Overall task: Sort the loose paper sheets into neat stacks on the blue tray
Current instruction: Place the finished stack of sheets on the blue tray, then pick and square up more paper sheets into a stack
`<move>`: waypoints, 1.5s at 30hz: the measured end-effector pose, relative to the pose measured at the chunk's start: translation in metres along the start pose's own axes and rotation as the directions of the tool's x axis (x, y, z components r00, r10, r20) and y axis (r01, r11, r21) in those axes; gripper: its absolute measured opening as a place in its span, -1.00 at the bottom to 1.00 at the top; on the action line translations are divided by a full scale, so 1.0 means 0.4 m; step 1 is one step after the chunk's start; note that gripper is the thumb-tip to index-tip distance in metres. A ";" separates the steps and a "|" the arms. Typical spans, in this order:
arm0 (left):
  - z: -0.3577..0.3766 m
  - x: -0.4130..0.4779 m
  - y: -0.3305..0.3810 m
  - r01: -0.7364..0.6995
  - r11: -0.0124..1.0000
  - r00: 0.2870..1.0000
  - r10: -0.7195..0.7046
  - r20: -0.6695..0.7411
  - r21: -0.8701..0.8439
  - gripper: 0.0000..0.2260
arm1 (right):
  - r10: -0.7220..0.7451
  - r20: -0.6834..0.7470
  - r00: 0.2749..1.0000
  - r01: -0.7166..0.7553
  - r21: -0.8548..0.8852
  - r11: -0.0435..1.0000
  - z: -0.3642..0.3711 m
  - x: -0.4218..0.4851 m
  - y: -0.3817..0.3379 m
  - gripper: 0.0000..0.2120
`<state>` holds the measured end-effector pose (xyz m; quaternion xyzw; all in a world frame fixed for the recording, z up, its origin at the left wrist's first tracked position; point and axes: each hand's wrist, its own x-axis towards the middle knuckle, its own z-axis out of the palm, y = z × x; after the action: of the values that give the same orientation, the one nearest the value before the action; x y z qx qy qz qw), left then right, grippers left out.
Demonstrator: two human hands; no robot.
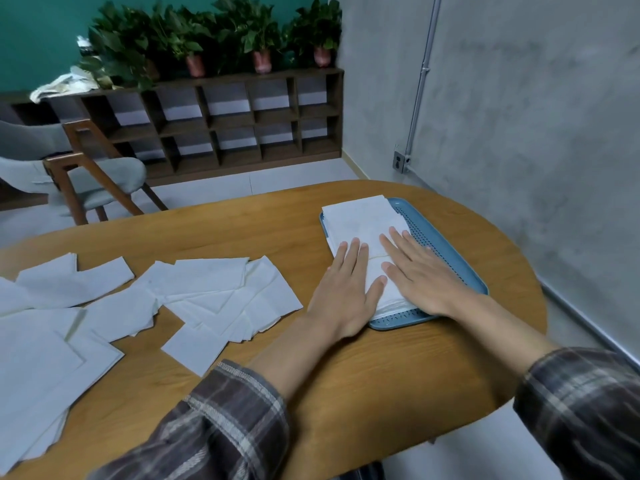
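Observation:
A blue perforated tray [446, 251] lies on the right part of the wooden table. Two white paper stacks [363, 220] rest on it, one behind the other, overhanging its left rim. My left hand [343, 289] lies flat with fingers spread on the near stack's left side. My right hand [422, 271] presses flat on the same stack's right side, its palm over the tray's near right part. Several loose white sheets [221, 292] are scattered across the table's left and middle, overlapping at odd angles.
The oval wooden table [346, 368] ends close to a grey wall on the right. A grey chair with wooden legs [79, 174] stands beyond the table at left. A dark cubby shelf [225, 123] with potted plants lines the back wall.

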<state>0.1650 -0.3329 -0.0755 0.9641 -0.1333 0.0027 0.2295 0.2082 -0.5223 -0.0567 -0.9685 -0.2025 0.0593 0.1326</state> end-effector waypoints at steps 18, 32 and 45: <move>-0.185 -0.080 -0.070 -0.046 0.999 0.988 0.044 -0.147 -0.015 -0.42 | -0.094 -0.069 0.993 0.090 -0.054 0.994 -0.098 -0.002 -0.178 -0.43; -0.304 -0.353 -0.441 0.312 0.950 0.915 -0.305 -0.263 -0.017 -0.53 | -0.258 -0.122 0.958 0.278 0.195 0.940 0.119 0.107 -0.519 -0.49; -0.281 -0.400 -0.529 0.163 0.986 0.867 -0.161 -0.471 -0.037 -0.77 | -0.269 -0.477 0.836 0.442 0.297 0.846 0.241 0.153 -0.576 -0.78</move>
<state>0.0716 -0.0604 -0.0793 0.9425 0.0078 0.2187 0.2526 0.1611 -0.2714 -0.0882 -0.8546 -0.3332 -0.1358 0.3744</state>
